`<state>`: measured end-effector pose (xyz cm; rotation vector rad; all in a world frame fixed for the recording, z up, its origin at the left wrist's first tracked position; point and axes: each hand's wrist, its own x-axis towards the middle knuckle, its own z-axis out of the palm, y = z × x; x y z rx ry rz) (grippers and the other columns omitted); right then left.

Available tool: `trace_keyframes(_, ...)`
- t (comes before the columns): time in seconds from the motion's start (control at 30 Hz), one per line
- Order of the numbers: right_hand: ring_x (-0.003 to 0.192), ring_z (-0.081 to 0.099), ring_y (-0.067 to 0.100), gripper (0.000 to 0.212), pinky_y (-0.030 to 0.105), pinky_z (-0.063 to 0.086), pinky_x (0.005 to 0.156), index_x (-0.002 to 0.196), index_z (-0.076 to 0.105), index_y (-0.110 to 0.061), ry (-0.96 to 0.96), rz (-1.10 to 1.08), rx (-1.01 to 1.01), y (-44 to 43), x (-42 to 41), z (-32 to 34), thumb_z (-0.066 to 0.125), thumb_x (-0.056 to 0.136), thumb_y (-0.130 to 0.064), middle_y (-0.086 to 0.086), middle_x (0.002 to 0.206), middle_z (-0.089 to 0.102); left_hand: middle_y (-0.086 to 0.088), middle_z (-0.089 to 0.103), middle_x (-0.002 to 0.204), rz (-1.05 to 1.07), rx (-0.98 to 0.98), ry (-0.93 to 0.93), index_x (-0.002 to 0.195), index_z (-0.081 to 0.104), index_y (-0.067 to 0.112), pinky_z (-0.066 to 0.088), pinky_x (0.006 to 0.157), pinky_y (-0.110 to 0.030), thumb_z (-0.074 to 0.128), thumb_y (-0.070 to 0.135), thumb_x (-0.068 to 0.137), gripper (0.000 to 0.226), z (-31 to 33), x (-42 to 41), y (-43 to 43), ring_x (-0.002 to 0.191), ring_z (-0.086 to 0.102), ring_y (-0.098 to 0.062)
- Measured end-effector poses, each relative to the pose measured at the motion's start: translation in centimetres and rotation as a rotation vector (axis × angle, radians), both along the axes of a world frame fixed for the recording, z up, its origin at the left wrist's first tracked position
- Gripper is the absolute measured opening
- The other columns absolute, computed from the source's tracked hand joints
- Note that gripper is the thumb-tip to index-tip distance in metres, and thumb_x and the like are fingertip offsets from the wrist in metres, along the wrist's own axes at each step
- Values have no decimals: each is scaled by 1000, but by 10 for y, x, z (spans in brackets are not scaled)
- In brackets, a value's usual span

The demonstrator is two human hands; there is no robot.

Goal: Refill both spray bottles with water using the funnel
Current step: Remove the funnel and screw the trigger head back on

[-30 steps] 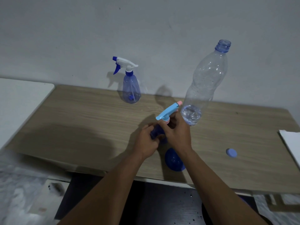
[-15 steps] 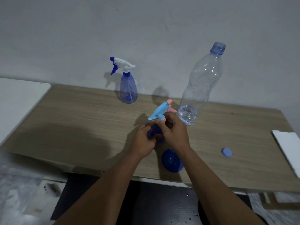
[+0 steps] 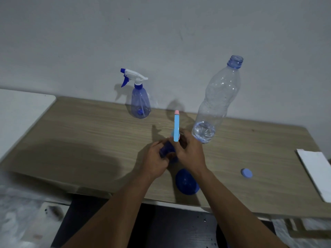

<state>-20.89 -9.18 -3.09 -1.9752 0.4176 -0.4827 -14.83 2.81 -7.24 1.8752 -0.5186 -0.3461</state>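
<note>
Head cam, what I'm getting: both hands are together mid-table [image 3: 89, 133], clamped on the small dark-blue spray bottle [image 3: 166, 149]. The left hand [image 3: 155, 161] wraps the body. The right hand [image 3: 189, 153] is curled round the neck, under the light-blue trigger head [image 3: 176, 126], whose pink tip points to 12 o'clock. I can't tell if that head is screwed tight, the fingers cover the joint.

The other spray bottle [image 3: 140, 102], with a white-and-blue trigger, stands upright at 11 o'clock from the hands, back by the wall. The clear water bottle [image 3: 215, 104] stands at 1 o'clock, near the right hand. It's uncapped, with a little water in the bottom. The blue funnel [image 3: 187, 182] sits at 5 o'clock near the front edge. The blue cap [image 3: 246, 173] lies at 4 o'clock, well apart.
</note>
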Motion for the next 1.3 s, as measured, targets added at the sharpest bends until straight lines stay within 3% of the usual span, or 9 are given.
trace_keyframes(0.17,83,67,3,8,17,52,73,102,65,-24,45,121,47,-14,1,8,68,95,-24,-10,89,71,15,67,94,54,28,-49,107,72,17,43,72,-4,78,7,76,33,1,-3,-2,85,62,10)
trace_keyframes(0.3,87,71,5,8,29,57,79,101,64,-24,32,203,89,-24,7,5,69,94,-23,-11,92,74,16,66,97,95,28,-46,111,71,18,43,71,-3,77,7,78,35,3,-7,-5,89,63,6)
trace_keyframes(0.47,89,65,2,9,18,51,78,107,61,-29,54,351,-76,-37,12,10,62,99,-25,-13,94,69,23,62,92,148,30,-57,111,69,12,42,70,0,75,1,80,33,0,-11,-10,83,59,19)
trace_keyframes(0.53,89,66,0,7,21,54,81,101,61,-27,74,343,-70,-40,17,12,66,96,-24,-13,91,70,16,63,94,162,40,-61,112,69,11,46,73,-3,75,3,79,34,0,-12,-12,83,60,17)
trace_keyframes(0.63,80,67,-7,22,15,53,72,89,57,-33,49,234,14,-36,18,10,77,86,-24,-20,81,70,-2,66,106,215,39,-49,111,69,13,57,87,-37,76,14,75,37,-4,-14,-14,92,65,-8)
trace_keyframes(0.7,79,66,-8,25,12,48,67,91,56,-35,33,190,40,-29,16,8,79,84,-28,-21,82,70,-6,66,106,227,52,-66,108,69,13,55,87,-46,74,26,72,38,-4,-15,-15,95,65,-19)
trace_keyframes(0.9,81,68,8,13,39,57,75,101,63,-26,34,221,17,-27,15,-2,69,91,-32,-7,88,72,-3,66,106,228,83,-90,107,64,24,55,87,-49,64,45,68,44,-7,-15,-14,98,66,-21)
trace_keyframes(1.2,84,69,-1,22,22,55,72,102,61,-26,25,175,88,-26,13,2,75,88,-33,-13,92,74,1,69,105,219,87,-166,109,68,18,54,85,-44,67,41,71,44,-7,-14,-15,96,66,-16)
trace_keyframes(1.3,84,71,4,16,33,58,77,101,65,-31,34,202,85,-25,12,-1,73,88,-33,-12,91,75,0,68,106,220,63,-157,109,68,19,55,86,-44,66,40,70,44,-7,-15,-15,97,66,-16)
